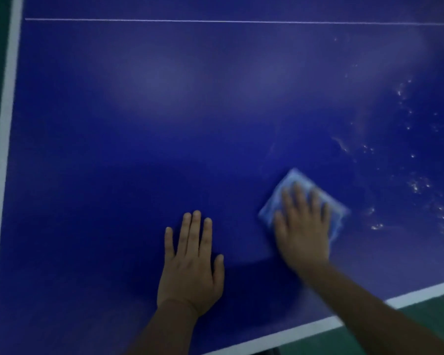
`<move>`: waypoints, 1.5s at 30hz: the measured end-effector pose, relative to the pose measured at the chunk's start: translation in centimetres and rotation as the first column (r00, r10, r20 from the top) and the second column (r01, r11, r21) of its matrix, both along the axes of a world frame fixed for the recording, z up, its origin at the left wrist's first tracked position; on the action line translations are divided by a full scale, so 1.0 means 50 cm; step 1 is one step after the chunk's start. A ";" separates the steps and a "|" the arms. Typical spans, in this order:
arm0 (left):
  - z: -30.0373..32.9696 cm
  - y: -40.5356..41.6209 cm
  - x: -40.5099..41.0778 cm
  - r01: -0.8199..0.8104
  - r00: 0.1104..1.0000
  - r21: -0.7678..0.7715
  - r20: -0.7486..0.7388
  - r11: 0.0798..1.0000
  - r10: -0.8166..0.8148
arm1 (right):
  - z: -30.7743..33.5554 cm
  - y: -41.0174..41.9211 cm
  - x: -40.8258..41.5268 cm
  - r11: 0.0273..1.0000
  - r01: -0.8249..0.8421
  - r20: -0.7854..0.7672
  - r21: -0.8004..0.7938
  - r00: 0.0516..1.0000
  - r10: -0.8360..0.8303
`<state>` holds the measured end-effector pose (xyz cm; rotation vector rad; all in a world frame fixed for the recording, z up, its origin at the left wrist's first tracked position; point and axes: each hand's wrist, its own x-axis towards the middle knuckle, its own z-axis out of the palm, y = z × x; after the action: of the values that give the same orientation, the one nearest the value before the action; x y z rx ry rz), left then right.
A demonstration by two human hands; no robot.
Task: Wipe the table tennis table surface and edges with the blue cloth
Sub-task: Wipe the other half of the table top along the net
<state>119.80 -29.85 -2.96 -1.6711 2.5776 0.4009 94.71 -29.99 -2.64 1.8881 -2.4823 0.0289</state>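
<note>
Blue cloth, folded flat, lies on table at lower right of frame. Right hand spread flat on top, fingers pressing cloth down, blurred. Left hand flat on bare surface, fingers close together, holds nothing. Step: surface wiping, seemingly midway. White specks remain at right side. Next move probably needs sweep toward them, then white edge line.

Table fills the frame. Left hand flat at lower centre; right hand to its right, atop the cloth. Droplets at right.
</note>
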 end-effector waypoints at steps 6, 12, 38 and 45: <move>0.001 0.007 0.000 -0.080 0.997 -0.004 0.013 0.997 0.080 | -0.001 -0.067 0.049 0.672 -0.736 0.088 0.074 0.676 0.731; -0.008 0.013 -0.004 -0.080 0.994 -0.059 0.069 0.995 0.084 | -0.007 -0.481 -0.188 0.985 -0.169 0.047 0.035 0.985 0.167; -0.003 -0.200 0.034 -0.621 0.783 -0.018 0.005 0.783 0.621 | -0.017 -0.424 -0.106 0.801 -0.597 -0.010 -0.033 0.802 0.597; -0.006 -0.198 0.035 -0.624 0.781 -0.040 -0.005 0.781 0.624 | -0.002 -0.457 -0.021 0.803 -0.595 0.011 0.028 0.804 0.595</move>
<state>121.58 -39.77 -3.25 -2.5127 1.9502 0.3533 93.68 -52.83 -2.76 2.5929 -1.7810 0.0032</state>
